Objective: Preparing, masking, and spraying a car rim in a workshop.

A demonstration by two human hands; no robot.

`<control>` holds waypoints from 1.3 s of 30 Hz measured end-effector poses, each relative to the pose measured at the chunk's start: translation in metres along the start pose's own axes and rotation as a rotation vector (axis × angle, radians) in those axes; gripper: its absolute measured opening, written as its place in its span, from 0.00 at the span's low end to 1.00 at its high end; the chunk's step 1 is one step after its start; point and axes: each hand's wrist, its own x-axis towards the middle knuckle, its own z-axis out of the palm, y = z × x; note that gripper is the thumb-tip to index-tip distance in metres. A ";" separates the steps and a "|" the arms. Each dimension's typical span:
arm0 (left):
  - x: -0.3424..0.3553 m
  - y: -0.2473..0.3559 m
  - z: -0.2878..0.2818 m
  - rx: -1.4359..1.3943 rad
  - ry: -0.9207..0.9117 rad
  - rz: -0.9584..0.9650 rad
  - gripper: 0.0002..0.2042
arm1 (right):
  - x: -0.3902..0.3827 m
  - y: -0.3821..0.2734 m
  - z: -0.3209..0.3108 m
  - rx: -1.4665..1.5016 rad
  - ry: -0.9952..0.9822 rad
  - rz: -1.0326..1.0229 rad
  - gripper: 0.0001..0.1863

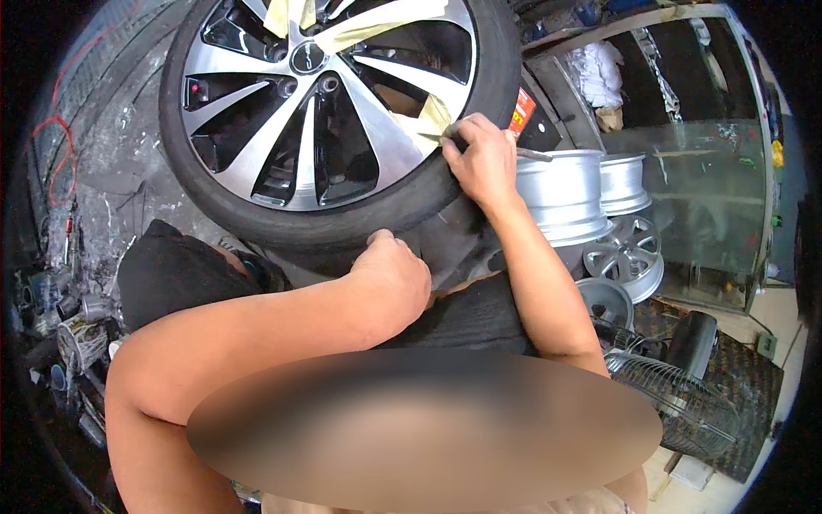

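A black tire on a black-and-silver alloy wheel fills the upper middle, with yellow masking tape on several spokes. My right hand is at the rim's right side, fingers closed on a thin tool beside a tape piece. My left hand is curled at the tire's lower edge; its fingertips and anything they hold are hidden. My legs in dark shorts are below the wheel.
Silver bare rims stack at the right, before a glass-panelled cabinet. A fan sits at lower right on a patterned mat. Cups and cans clutter the lower left; a red cord lies at far left.
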 end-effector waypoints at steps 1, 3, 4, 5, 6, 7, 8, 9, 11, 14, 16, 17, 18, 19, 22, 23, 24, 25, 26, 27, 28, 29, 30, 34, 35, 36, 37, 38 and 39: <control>-0.001 0.001 -0.001 -0.002 0.000 0.003 0.13 | 0.001 -0.001 0.000 0.006 0.008 0.023 0.07; -0.004 0.000 -0.002 0.044 0.019 -0.001 0.13 | -0.002 -0.001 0.002 0.002 0.007 0.030 0.07; -0.004 0.000 0.000 0.045 0.019 -0.002 0.13 | -0.003 -0.002 0.003 -0.001 0.009 0.035 0.07; -0.003 0.001 0.004 0.045 0.024 0.000 0.13 | -0.006 -0.002 0.003 0.000 0.010 0.035 0.07; -0.003 0.001 0.003 0.045 0.031 0.001 0.13 | -0.009 -0.001 0.002 0.013 0.014 0.022 0.07; -0.004 -0.001 0.003 0.046 0.032 -0.001 0.13 | -0.010 -0.001 0.001 0.026 0.018 0.008 0.07; -0.005 -0.002 0.003 0.040 0.036 0.008 0.13 | -0.007 0.000 0.002 0.026 0.019 0.005 0.07; -0.006 -0.001 0.002 0.031 0.040 0.021 0.13 | -0.006 -0.002 0.000 0.007 0.016 0.013 0.06; -0.009 0.000 -0.001 0.043 0.063 0.023 0.14 | -0.006 -0.001 0.000 -0.012 0.008 0.021 0.06; -0.009 -0.001 0.000 0.048 0.068 0.024 0.14 | -0.006 -0.001 0.003 -0.026 0.018 0.016 0.06; -0.008 -0.003 0.002 0.039 0.053 0.020 0.14 | -0.011 -0.004 0.001 -0.005 0.040 -0.003 0.06; -0.009 -0.003 0.003 0.045 0.047 0.017 0.14 | -0.009 -0.005 0.002 -0.003 0.043 -0.006 0.06; -0.008 -0.002 0.002 0.048 0.042 0.019 0.14 | -0.009 -0.005 0.001 -0.011 0.032 0.011 0.06; -0.007 -0.001 0.001 0.047 0.043 0.018 0.14 | -0.009 -0.005 0.001 -0.019 0.021 0.028 0.06; -0.006 -0.002 -0.001 0.065 0.025 0.016 0.14 | -0.006 -0.007 0.002 -0.048 0.030 0.059 0.06; -0.005 -0.002 0.000 0.046 0.025 0.035 0.13 | -0.009 -0.006 0.001 -0.048 0.032 0.059 0.06; -0.005 -0.003 0.001 0.028 0.024 0.047 0.13 | -0.013 -0.007 0.000 -0.035 0.018 0.050 0.06; -0.005 -0.003 0.002 0.031 0.024 0.041 0.13 | -0.015 -0.009 -0.001 -0.022 0.004 0.040 0.06; -0.004 -0.003 0.004 0.029 0.011 0.028 0.13 | -0.014 -0.009 0.000 -0.025 0.002 0.046 0.06; -0.004 -0.002 0.002 0.022 0.001 0.021 0.13 | -0.012 -0.009 -0.001 -0.026 0.002 0.043 0.06; -0.005 -0.002 0.001 0.021 0.002 0.020 0.13 | -0.010 -0.010 -0.001 -0.037 0.005 0.058 0.06; -0.005 -0.002 0.000 0.043 0.014 0.035 0.13 | -0.009 -0.010 -0.001 -0.048 0.006 0.074 0.06; -0.009 -0.003 -0.001 0.065 0.023 0.050 0.13 | -0.010 -0.011 -0.001 -0.045 0.005 0.073 0.06; -0.006 -0.003 0.001 0.013 0.010 0.007 0.13 | -0.015 -0.011 -0.002 -0.058 -0.002 0.053 0.06; -0.007 -0.004 0.001 0.024 0.019 0.012 0.13 | -0.014 -0.010 -0.002 -0.046 -0.005 0.057 0.06; -0.008 -0.003 0.000 0.030 0.027 0.022 0.13 | -0.014 -0.009 -0.002 -0.048 -0.009 0.059 0.06; -0.009 -0.002 0.000 0.027 0.027 0.026 0.13 | -0.010 -0.009 -0.001 -0.058 0.012 0.054 0.07; -0.009 -0.003 -0.001 0.042 0.023 0.042 0.13 | -0.010 -0.009 -0.001 -0.069 0.033 0.049 0.07; -0.012 -0.006 -0.002 0.060 0.019 0.051 0.13 | -0.011 -0.010 0.000 -0.066 0.035 0.048 0.07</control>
